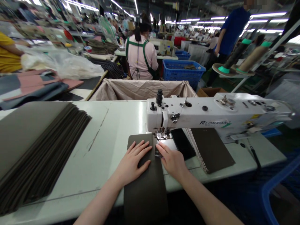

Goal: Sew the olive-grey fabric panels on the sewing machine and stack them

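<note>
A long dark olive panel point(145, 193) with rounded corners lies along the table and hangs over its front edge. My left hand point(136, 161) rests flat on it, fingers spread. At the panel's right edge, just in front of the needle area, is my right hand point(172, 159). Its fingers are pressed together on a small dark piece with a metallic edge point(158, 153), whose kind I cannot make out. The white sewing machine point(201, 112) stands right behind both hands, its presser foot point(162, 132) close to the panel's far right corner.
A tall stack of olive panels point(47, 150) sits at left, and a smaller stack point(213, 150) at right beside a black flat rectangle point(184, 143). Behind the table is a beige cloth-lined bin point(145, 89). Thread cones point(250, 59) stand at right. Co-workers are farther back.
</note>
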A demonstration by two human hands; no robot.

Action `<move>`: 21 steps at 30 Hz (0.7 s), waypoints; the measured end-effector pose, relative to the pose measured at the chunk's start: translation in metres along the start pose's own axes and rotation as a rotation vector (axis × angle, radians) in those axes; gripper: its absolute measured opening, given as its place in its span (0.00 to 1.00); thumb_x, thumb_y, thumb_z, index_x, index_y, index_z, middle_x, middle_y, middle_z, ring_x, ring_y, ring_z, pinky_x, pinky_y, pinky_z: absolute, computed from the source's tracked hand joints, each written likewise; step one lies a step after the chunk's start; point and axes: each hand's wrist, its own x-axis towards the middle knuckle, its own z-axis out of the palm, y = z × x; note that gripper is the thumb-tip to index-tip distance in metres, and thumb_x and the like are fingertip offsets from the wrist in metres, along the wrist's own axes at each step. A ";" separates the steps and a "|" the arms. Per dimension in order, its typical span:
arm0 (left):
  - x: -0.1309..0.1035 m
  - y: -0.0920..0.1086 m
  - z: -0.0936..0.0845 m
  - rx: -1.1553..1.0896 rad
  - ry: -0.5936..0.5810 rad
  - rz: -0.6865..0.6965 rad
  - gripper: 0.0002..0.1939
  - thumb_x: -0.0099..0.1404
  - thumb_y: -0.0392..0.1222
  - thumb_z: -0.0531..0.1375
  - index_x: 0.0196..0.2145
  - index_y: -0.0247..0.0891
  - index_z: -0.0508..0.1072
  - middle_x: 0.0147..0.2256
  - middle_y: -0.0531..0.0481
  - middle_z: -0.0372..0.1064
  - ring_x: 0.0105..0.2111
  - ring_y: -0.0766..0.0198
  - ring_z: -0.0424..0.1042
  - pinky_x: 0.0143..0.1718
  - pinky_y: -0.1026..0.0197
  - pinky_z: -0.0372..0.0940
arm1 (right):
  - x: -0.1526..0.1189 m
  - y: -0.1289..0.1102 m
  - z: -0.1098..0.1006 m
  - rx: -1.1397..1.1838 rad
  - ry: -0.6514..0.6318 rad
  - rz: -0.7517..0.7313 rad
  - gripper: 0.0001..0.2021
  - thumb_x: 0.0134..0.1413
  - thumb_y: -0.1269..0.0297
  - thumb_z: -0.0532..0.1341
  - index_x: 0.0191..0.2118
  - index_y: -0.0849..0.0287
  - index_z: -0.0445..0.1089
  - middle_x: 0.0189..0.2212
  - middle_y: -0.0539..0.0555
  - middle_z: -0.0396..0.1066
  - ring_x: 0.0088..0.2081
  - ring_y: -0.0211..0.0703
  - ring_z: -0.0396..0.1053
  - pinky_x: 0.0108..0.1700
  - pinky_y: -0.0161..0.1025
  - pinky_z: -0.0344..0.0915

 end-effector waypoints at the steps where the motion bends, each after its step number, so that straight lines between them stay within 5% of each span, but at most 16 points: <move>1: 0.000 0.000 0.000 -0.005 0.003 -0.005 0.26 0.69 0.49 0.52 0.63 0.48 0.58 0.65 0.52 0.52 0.66 0.54 0.48 0.66 0.41 0.41 | 0.000 0.000 0.000 -0.003 -0.002 0.002 0.27 0.62 0.65 0.51 0.66 0.51 0.52 0.66 0.54 0.53 0.47 0.45 0.71 0.45 0.40 0.67; 21: -0.001 -0.001 -0.004 -0.078 0.037 -0.030 0.24 0.69 0.46 0.53 0.61 0.47 0.61 0.63 0.50 0.56 0.65 0.53 0.49 0.66 0.40 0.39 | -0.001 0.003 0.006 0.003 0.042 -0.020 0.26 0.62 0.66 0.50 0.65 0.51 0.53 0.66 0.51 0.52 0.45 0.43 0.71 0.42 0.40 0.67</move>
